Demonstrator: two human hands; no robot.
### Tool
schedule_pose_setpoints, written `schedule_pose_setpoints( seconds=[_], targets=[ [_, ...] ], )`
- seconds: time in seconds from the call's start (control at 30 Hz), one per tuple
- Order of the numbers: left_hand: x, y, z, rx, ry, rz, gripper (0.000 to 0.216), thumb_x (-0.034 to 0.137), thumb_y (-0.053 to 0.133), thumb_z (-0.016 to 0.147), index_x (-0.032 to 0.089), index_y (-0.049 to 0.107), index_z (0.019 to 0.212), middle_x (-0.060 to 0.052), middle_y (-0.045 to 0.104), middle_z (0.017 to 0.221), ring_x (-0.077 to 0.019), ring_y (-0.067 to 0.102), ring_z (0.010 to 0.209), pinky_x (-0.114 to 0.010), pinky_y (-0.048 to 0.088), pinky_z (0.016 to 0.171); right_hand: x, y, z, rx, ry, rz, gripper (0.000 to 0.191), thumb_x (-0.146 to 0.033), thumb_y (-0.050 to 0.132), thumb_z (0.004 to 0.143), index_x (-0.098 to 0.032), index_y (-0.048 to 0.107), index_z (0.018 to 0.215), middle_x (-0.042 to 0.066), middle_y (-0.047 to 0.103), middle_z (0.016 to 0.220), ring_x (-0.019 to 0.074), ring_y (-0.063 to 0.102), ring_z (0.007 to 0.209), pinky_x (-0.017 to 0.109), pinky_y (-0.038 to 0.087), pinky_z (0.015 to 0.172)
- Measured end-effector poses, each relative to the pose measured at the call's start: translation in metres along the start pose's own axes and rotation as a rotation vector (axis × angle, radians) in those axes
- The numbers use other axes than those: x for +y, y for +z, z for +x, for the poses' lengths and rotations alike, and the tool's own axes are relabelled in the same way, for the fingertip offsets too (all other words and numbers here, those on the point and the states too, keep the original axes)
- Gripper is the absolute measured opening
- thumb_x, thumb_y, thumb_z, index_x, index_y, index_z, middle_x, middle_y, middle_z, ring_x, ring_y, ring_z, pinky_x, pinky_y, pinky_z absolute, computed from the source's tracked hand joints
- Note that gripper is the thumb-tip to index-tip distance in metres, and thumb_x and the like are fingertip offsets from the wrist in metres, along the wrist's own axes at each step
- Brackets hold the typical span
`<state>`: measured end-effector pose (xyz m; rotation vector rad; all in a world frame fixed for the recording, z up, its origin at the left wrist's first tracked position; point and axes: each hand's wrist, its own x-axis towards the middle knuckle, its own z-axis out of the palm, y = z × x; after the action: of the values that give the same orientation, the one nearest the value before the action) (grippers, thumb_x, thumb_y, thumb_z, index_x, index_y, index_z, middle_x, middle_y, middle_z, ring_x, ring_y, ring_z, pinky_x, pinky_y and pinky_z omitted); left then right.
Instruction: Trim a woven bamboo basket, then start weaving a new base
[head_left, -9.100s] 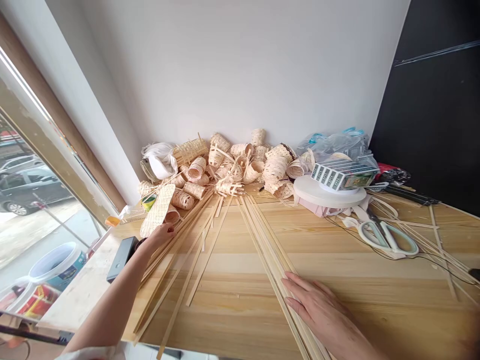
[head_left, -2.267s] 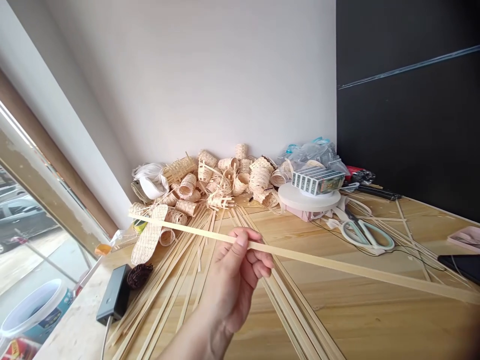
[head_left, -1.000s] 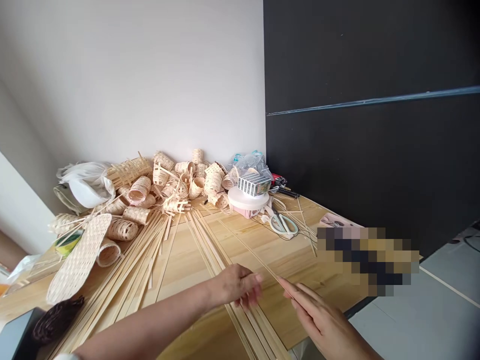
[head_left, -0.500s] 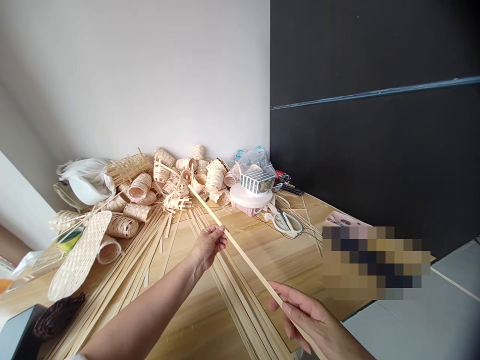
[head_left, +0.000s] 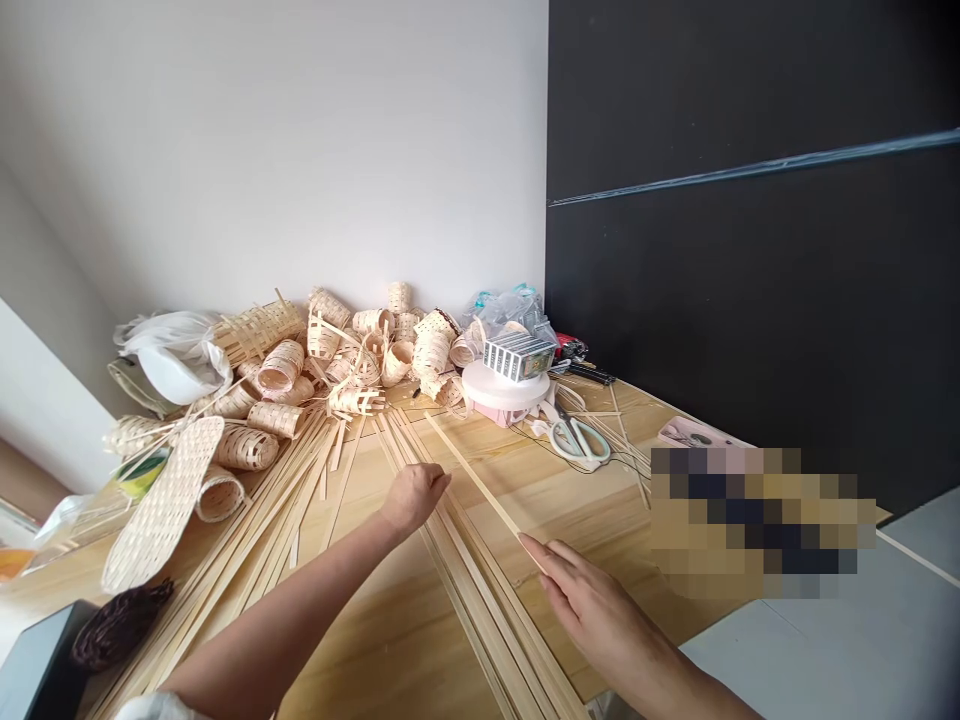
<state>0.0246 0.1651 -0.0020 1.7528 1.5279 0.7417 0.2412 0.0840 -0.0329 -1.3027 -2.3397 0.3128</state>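
A long, thin bamboo strip [head_left: 472,480] slants across the wooden table, its near end tucked into the fingers of my right hand [head_left: 581,590]. My left hand [head_left: 415,500] is curled shut with nothing in it, just left of the strip and above a row of laid bamboo strips [head_left: 480,600]. A second fan of strips [head_left: 255,520] lies further left. The hands do not touch each other.
Woven bamboo baskets [head_left: 360,360] and a woven sole-shaped mat [head_left: 165,505] are heaped at the back left. A white turntable [head_left: 502,388] holds a boxed pack [head_left: 519,357]. White-handled scissors [head_left: 577,443] lie to its right. A pixelated patch [head_left: 761,525] covers the table's right.
My left hand has come off the strip and curled shut. The strip has dropped lower towards the table, and my right hand now holds it at its near end.
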Motion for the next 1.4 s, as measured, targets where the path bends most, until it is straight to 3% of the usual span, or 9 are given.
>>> schedule_pose_setpoints(
  seconds=[0.1, 0.2, 0.3, 0.73, 0.93, 1.4],
  targets=[
    [-0.011, -0.002, 0.001, 0.06, 0.139, 0.223, 0.015, 0.02, 0.05, 0.079, 0.012, 0.061, 0.084, -0.013, 0.06, 0.104, -0.0261, 0.05, 0.108, -0.038, 0.036, 0.093, 0.004, 0.008, 0.008, -0.018, 0.015, 0.038, 0.045, -0.01, 0.029, 0.08, -0.013, 0.052, 0.119, 0.014, 0.061, 0.103, 0.0205, 0.061, 0.089, 0.033, 0.051, 0.075],
    [-0.021, 0.01, 0.005, 0.085, 0.311, 0.664, 0.039, 0.026, 0.045, 0.084, 0.006, 0.049, 0.117, -0.019, 0.045, 0.128, -0.0289, 0.034, 0.124, -0.043, 0.029, 0.101, 0.001, 0.014, 0.02, -0.024, 0.049, 0.067, 0.045, -0.011, 0.03, 0.08, -0.014, 0.052, 0.119, 0.012, 0.062, 0.1, 0.0197, 0.06, 0.089, 0.032, 0.05, 0.076],
    [-0.03, 0.022, 0.011, 0.112, 0.327, 0.868, 0.052, 0.038, 0.038, 0.088, 0.003, 0.039, 0.127, -0.021, 0.035, 0.135, -0.031, 0.028, 0.127, -0.045, 0.028, 0.102, -0.001, 0.019, 0.031, -0.043, 0.058, 0.05, 0.047, -0.009, 0.031, 0.078, -0.014, 0.052, 0.119, 0.012, 0.062, 0.1, 0.0193, 0.059, 0.089, 0.032, 0.049, 0.077],
    [-0.057, 0.03, 0.019, 0.142, 0.381, 0.77, 0.056, 0.044, 0.039, 0.086, 0.009, 0.036, 0.129, -0.02, 0.035, 0.135, -0.0301, 0.03, 0.126, -0.045, 0.029, 0.101, -0.013, 0.022, 0.054, -0.149, 0.076, -0.021, 0.047, -0.005, 0.032, 0.077, -0.006, 0.05, 0.121, 0.016, 0.059, 0.11, 0.0216, 0.056, 0.099, 0.032, 0.043, 0.086],
    [-0.058, 0.03, 0.017, 0.15, 0.41, 0.788, 0.052, 0.041, 0.037, 0.088, 0.01, 0.037, 0.129, -0.018, 0.036, 0.135, -0.0294, 0.03, 0.126, -0.045, 0.029, 0.101, -0.022, 0.02, 0.059, -0.148, 0.08, -0.089, 0.043, -0.004, 0.031, 0.077, -0.01, 0.057, 0.111, 0.014, 0.063, 0.099, 0.0213, 0.06, 0.089, 0.03, 0.046, 0.077],
    [-0.06, 0.032, 0.017, 0.165, 0.407, 0.761, 0.049, 0.039, 0.039, 0.087, 0.012, 0.039, 0.129, -0.017, 0.038, 0.135, -0.0287, 0.032, 0.126, -0.044, 0.028, 0.102, -0.033, 0.026, 0.067, -0.197, 0.146, -0.254, 0.035, -0.008, 0.028, 0.084, -0.014, 0.056, 0.103, 0.011, 0.062, 0.092, 0.0173, 0.061, 0.072, 0.025, 0.043, 0.059]
  ],
)
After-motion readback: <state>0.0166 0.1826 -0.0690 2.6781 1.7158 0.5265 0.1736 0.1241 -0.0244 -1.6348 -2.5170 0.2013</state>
